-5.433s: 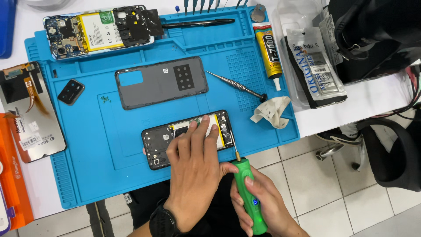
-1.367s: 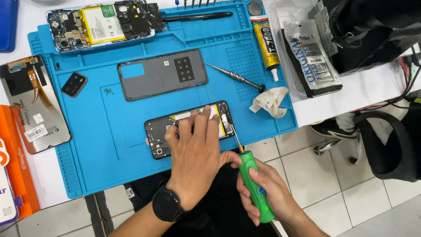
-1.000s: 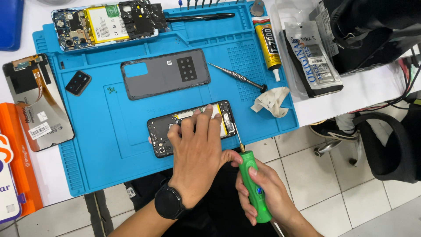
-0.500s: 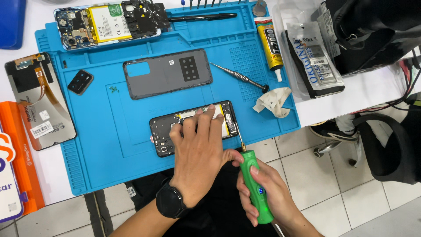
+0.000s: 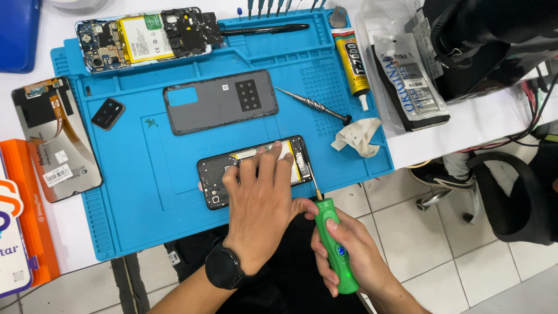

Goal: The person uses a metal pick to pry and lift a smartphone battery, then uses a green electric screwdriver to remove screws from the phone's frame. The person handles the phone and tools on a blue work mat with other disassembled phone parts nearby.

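Under left hand: opened phone

Smooth, glossy green plastic on the screwdriver with a thin bright metal bit, gripped in the right hand; dark, matt plastic frame on the opened phone under the left hand. Matt, rubbery blue on the mat, with ridged edges and a dotted patch near its far right corner. Matt grey plastic on the back cover, knurled metal on the spare driver, crumpled white cloth or tissue, glossy foil tube.

Single head view, looking steeply down, close over blue mat edge.
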